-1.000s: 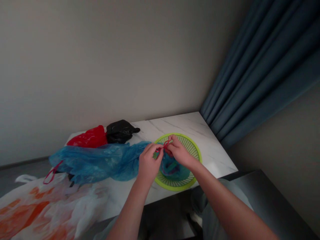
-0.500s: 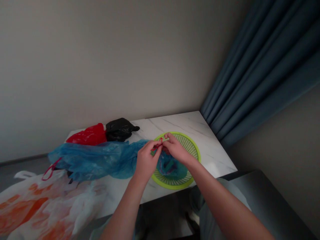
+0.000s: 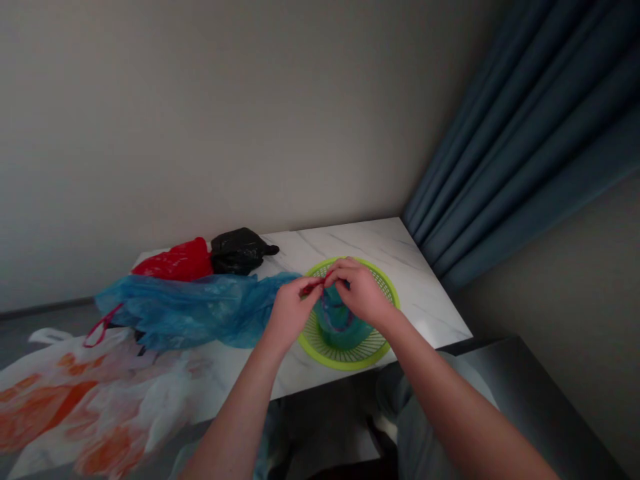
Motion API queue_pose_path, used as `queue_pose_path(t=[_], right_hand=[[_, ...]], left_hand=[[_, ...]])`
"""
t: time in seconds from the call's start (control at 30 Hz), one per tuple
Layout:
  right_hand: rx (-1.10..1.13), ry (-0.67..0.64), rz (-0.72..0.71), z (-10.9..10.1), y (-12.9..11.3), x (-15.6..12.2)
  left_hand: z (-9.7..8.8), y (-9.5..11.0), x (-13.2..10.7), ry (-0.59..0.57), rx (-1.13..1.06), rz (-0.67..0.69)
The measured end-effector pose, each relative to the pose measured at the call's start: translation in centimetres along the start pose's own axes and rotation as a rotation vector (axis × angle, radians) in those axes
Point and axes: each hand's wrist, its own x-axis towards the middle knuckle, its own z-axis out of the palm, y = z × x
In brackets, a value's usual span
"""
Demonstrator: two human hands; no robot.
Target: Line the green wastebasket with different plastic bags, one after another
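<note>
Red loop (image 3: 313,288) pinched between left hand (image 3: 289,317) and right hand (image 3: 360,293) over a green basket (image 3: 320,353), blue bag (image 3: 185,310) stretching left.

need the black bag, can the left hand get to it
Probably yes: the left hand is pinching red cord, but only the blue bag lies between it and the black bag.

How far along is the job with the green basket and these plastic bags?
Done so far: a teal plastic bag sits in the lime-green basket. In hand: the left hand and right hand pinch a thin red cord above the basket. Left: the blue plastic bag, red plastic bag and black plastic bag lie outside the basket on the marble table.
</note>
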Motion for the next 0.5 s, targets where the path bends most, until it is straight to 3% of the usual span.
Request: queue_pose_path(t=[0.13,0.3,0.5], right_hand=[[-0.063,0.034,0.008,0.3,0.0,-0.1],[0.018,-0.035,-0.005,-0.2,-1.3,-0.1],[0.09,0.027,0.018,0.1,-1.7,-0.3]], left_hand=[[0.0,0.6,0.0,-0.085,-0.329,-0.203],[-0.3,1.4,0.1,-0.069,-0.81,-0.364],[-0.3,1.5,0.2,-0.033,-0.918,-0.375]])
